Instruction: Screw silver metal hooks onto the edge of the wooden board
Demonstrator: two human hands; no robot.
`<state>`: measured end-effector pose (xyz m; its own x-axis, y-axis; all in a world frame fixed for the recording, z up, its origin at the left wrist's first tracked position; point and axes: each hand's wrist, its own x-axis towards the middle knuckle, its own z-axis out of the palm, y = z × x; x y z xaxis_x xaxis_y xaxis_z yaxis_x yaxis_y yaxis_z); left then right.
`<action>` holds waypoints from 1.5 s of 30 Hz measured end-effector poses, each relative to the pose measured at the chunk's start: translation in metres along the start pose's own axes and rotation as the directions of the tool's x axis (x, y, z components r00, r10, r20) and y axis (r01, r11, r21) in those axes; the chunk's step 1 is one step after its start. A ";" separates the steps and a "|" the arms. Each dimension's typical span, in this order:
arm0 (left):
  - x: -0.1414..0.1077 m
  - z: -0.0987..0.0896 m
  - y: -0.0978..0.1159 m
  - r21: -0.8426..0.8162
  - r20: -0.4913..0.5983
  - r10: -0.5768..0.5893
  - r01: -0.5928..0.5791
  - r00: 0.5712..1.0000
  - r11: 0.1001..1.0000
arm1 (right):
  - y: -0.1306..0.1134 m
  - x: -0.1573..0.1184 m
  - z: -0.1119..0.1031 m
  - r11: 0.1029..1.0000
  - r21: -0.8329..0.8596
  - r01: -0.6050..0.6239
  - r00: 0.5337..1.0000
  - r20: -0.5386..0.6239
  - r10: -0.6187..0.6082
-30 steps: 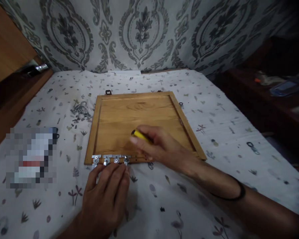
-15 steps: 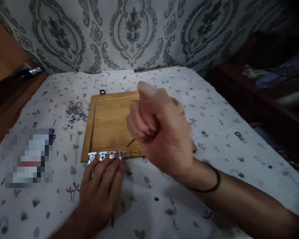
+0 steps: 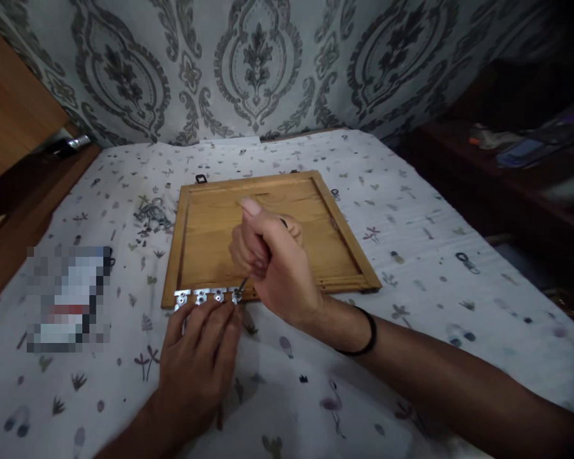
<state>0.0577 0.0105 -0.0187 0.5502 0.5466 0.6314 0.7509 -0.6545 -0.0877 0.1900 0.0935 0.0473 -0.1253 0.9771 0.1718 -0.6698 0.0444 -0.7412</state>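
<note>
A framed wooden panel (image 3: 253, 242) lies flat on the patterned white cloth. Several silver metal pieces (image 3: 219, 296) with screws sit in a row along its near left edge. My left hand (image 3: 198, 357) rests there, its fingertips on the near side of the metal pieces. Over the panel, my right hand (image 3: 275, 261) is wrapped round a screwdriver, thumb up; most of the tool is hidden in the fist. The thin dark shaft (image 3: 243, 285) points down to the rightmost metal piece, its tip at or very near the screw.
Left of the panel lies a heap of small metal parts (image 3: 154, 217). Nearer on the left is a blurred-out packet (image 3: 71, 299). A dark shelf (image 3: 483, 172) with items stands at the right, a wooden cabinet (image 3: 19, 83) at the left, and a patterned curtain (image 3: 258, 64) behind.
My right hand has moved left and down, bringing the shaft to the rightmost metal piece. My left hand keeps its place on the row. The view has shifted slightly.
</note>
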 end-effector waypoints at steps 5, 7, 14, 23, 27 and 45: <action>0.001 -0.001 0.001 -0.002 0.009 -0.017 0.017 1.000 1.000 | 0.001 0.000 0.000 1.000 -0.008 -0.013 1.000 -0.001 0.013; 0.001 -0.001 0.001 -0.002 0.011 -0.025 0.025 1.000 1.000 | 0.002 0.001 -0.001 1.000 -0.010 -0.010 1.000 0.008 0.010; 0.001 -0.001 0.001 -0.008 0.011 -0.024 0.024 1.000 1.000 | 0.005 0.001 -0.002 1.000 -0.025 -0.017 0.998 0.054 0.018; 0.002 -0.001 0.001 -0.008 0.027 -0.034 0.034 0.999 0.999 | 0.006 -0.003 -0.002 0.999 -0.041 0.010 0.996 0.087 -0.006; 0.001 -0.001 0.001 -0.013 0.013 -0.024 0.024 1.000 1.000 | 0.005 -0.002 -0.003 0.999 -0.032 -0.041 0.991 0.125 0.045; 0.000 -0.001 0.002 0.015 0.034 -0.040 0.039 0.999 0.999 | -0.025 -0.004 -0.011 0.836 -0.541 0.088 0.974 0.223 0.041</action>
<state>0.0586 0.0092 -0.0185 0.5319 0.5893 0.6081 0.7772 -0.6249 -0.0742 0.2157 0.0910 0.0581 -0.3125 0.9073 0.2814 -0.1755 0.2360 -0.9558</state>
